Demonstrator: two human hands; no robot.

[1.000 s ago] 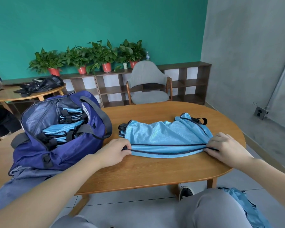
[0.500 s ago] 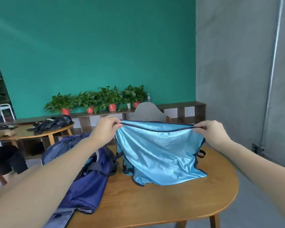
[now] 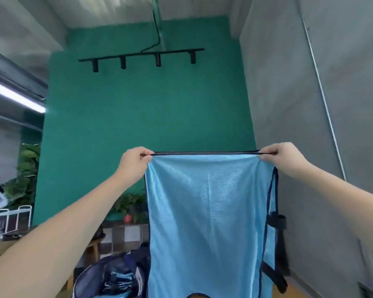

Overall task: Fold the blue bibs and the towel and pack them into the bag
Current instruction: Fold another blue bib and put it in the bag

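Bib (image 3: 209,216) hangs full length in front of me, unfolded, my left hand (image 3: 134,163) and right hand (image 3: 282,158) each pinching a top corner. Below, I see the bag (image 3: 108,280) open with folded blue bibs already inside. This one remains; I see no towel.

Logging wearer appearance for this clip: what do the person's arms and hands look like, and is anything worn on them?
Both forearms are bare up to the frame edge: no sleeves show. The left hand and right hand carry no gloves, rings, watch or wristband that can be seen.
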